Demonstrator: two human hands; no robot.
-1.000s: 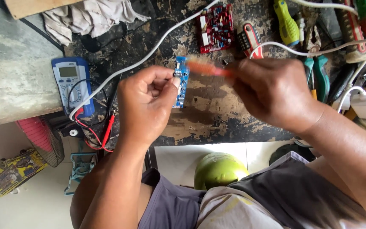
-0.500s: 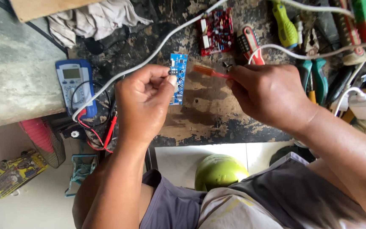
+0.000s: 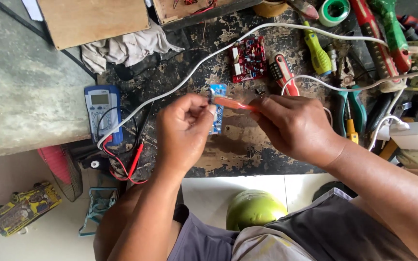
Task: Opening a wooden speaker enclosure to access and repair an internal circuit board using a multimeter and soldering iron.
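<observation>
Between the two sets of fingertips, a small blue board (image 3: 217, 108) is held upright above the scarred bench (image 3: 247, 154). It is pinched along its near edge by the thumb and forefinger of the left hand (image 3: 185, 133), the other fingers curled loosely beneath. An orange-handled tool (image 3: 231, 103) (probably a small screwdriver, though its tip cannot be made out) is gripped by the closed fingers of the right hand (image 3: 293, 128) and laid across the board's upper part, its end touching or just beside the left fingertips.

Compared with half a second ago, the tool's shaft is seen to have been brought further left and flatter, so that more of it now crosses the board; the board itself has barely shifted. From this it may be judged that the tool is being worked at a point near the board's top rather than lifted away.

Beyond the fingers lie a red board (image 3: 247, 58) and a white cable (image 3: 180, 82); to the left of them, a multimeter (image 3: 102, 111) with red leads.
</observation>
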